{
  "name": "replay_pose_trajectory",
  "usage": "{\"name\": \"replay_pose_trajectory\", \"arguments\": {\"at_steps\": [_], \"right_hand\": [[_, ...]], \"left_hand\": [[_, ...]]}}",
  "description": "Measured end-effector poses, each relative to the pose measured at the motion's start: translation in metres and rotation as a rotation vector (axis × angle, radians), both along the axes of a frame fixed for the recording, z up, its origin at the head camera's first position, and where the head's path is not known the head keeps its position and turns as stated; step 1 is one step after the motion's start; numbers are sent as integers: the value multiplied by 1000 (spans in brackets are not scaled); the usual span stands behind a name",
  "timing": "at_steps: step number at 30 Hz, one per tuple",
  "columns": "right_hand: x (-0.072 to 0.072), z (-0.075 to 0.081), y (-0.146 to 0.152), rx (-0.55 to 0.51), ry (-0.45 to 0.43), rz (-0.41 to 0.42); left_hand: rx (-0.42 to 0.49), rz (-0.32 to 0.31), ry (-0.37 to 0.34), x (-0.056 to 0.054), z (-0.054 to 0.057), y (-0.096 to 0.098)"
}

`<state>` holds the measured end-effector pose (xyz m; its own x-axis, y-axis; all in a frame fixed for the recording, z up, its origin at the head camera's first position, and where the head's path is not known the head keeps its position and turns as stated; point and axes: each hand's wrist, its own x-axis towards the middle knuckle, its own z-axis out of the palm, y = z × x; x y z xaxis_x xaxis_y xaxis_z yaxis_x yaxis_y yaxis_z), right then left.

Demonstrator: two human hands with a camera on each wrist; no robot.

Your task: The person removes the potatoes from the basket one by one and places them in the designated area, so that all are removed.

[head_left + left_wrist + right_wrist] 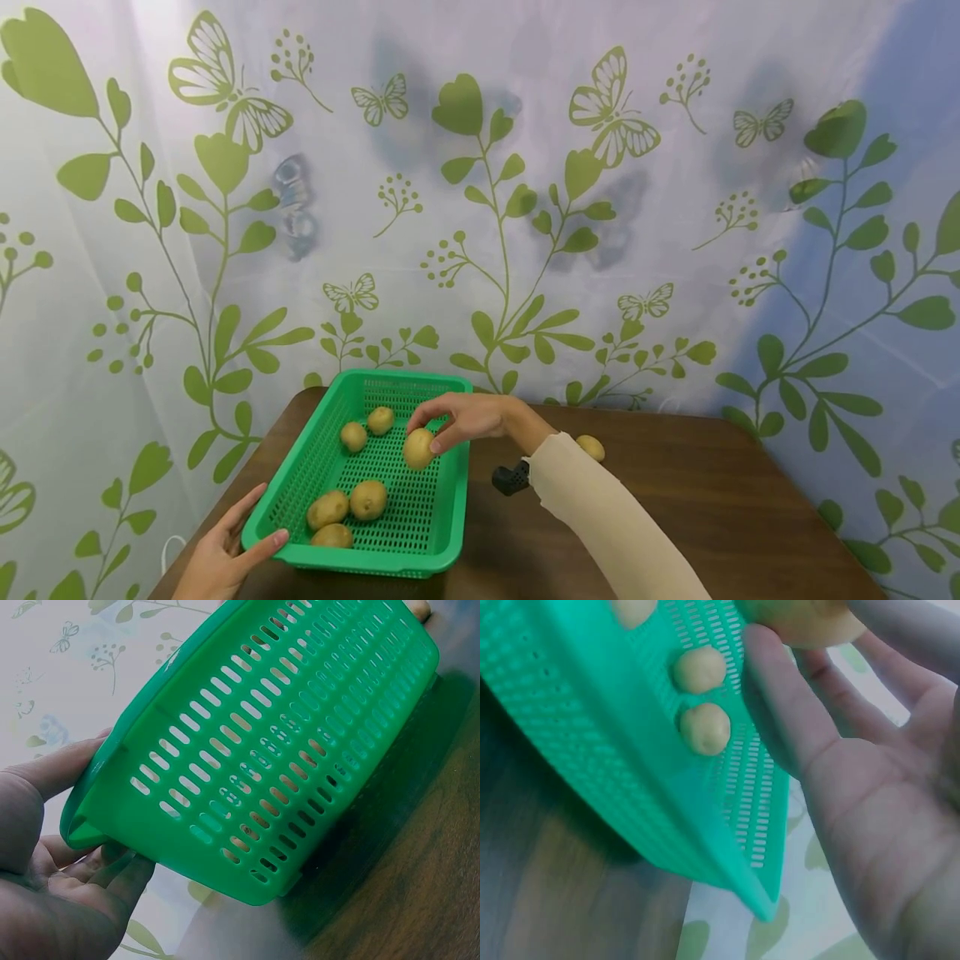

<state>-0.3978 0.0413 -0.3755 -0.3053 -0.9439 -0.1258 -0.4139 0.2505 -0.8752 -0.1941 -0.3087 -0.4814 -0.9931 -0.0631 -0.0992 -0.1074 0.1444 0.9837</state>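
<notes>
A green slotted plastic basket stands on the left part of the table. Several potatoes lie in it, two toward the back and the others near the front left corner. My right hand pinches one potato between thumb and fingers, over the right half of the basket; the right wrist view shows this potato at the top, partly cut off. At the front left corner my left hand grips the basket's rim, thumb on top and fingers under the edge.
Another potato lies on the brown wooden table, behind my right forearm. A black device sits at my right wrist. Behind the table hangs a pale curtain printed with green leaves and butterflies.
</notes>
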Motion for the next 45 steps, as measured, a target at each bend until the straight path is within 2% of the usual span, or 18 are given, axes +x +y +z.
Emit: {"name": "replay_pose_trajectory", "arguments": {"at_steps": [4, 9, 19, 27, 34, 37, 45], "right_hand": [[2, -2, 13, -24, 41, -95], [5, -6, 28, -55, 6, -191], [7, -10, 58, -105, -41, -287], [7, -12, 80, -152, -89, -325], [8, -17, 98, -129, -11, -393], [8, -19, 106, -139, -30, -416], [7, -23, 130, -87, 93, -487]], "left_hand": [[15, -4, 0, -1, 0, 0], [-6, -2, -16, -1, 0, -1], [-21, -10, -31, -2, 2, -1], [-4, -4, -29, -1, 2, -1], [5, -6, -34, -2, 3, -1], [-1, -5, -30, -2, 3, -1], [25, -6, -33, -2, 2, -1]]}}
